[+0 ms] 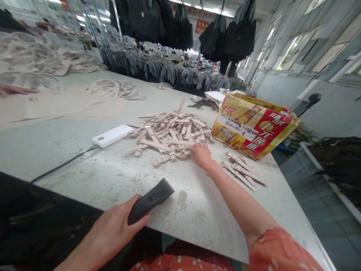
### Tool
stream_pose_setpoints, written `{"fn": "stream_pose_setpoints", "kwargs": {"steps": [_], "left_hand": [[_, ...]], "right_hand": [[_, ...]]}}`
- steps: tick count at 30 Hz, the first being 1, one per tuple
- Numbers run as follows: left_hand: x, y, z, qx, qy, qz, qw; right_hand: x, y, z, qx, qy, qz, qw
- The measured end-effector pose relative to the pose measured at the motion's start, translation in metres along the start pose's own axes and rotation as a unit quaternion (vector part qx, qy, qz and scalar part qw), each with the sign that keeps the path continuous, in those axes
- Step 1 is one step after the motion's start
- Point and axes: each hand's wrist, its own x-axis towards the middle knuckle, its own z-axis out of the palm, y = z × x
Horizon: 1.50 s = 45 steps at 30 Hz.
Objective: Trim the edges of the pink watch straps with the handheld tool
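My left hand (124,216) is wrapped round a black electric hair clipper (151,199), a dark body with a round button, held above the near table edge. My right hand (201,154) reaches to the front right of a heap of pale buckle straps (169,131). Its fingers are closed at the end of one light strap (182,143); the fingertips are partly hidden. To the right of that arm, a small group of similar buckle straps (244,169) lies apart from the heap.
A yellow and red carton (254,126) stands at right. Left of the heap lies a white power bank (113,136) with a black cable (62,165). Pale flat panels (93,109) and another person's hand (17,90) are far left. A grey bin (318,188) stands beyond the right edge.
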Motion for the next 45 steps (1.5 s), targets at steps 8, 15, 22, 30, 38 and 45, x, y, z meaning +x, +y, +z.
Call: {"fn": "stream_pose_setpoints", "kwargs": {"steps": [8, 15, 22, 30, 38, 45], "left_hand": [[0.001, 0.002, 0.001, 0.002, -0.03, 0.001, 1.0], [0.0, 0.004, 0.003, 0.009, -0.044, 0.003, 0.999], [-0.004, 0.013, 0.001, 0.017, -0.049, 0.022, 0.998], [-0.009, 0.038, -0.011, 0.05, -0.107, 0.053, 0.992], [0.0, 0.074, -0.015, 0.154, -0.167, 0.09, 0.97], [0.018, 0.089, -0.013, 0.156, -0.178, 0.11, 0.965]], "right_hand": [[-0.028, 0.011, 0.0, -0.058, -0.046, 0.049, 0.996], [-0.138, -0.009, 0.037, -0.061, -0.084, 0.009, 0.995], [-0.172, -0.007, 0.026, 0.06, -0.111, -0.006, 0.992], [-0.18, 0.01, 0.028, 0.147, -0.034, -0.01, 0.989], [-0.173, 0.004, 0.024, 0.143, -0.07, 0.011, 0.987], [-0.172, 0.009, 0.026, 0.168, -0.077, 0.028, 0.982]]}}
